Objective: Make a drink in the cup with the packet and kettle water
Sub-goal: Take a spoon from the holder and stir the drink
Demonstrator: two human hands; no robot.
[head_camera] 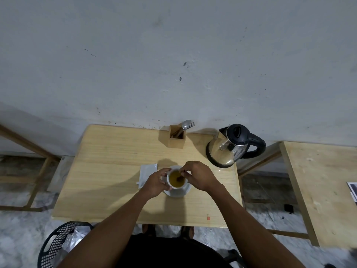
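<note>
A white cup (174, 168) holding yellowish-brown liquid stands on a white saucer (180, 192) in the middle of the wooden table (108, 171). My left hand (156, 182) is wrapped around the cup's left side. Over the cup's right rim, my right hand (199, 176) pinches a spoon (180, 178) whose dark end dips into the liquid. A white packet (147, 172), torn at one end, lies flat just left of the cup. The steel kettle (229, 147) with black lid and handle stands at the table's back right, lid closed.
A wooden cutlery box (172, 138) with a spoon and fork stands at the back edge against the wall. A second wooden table (318, 190) is at right. A black mesh bin (58, 244) with wrappers sits on the floor at lower left.
</note>
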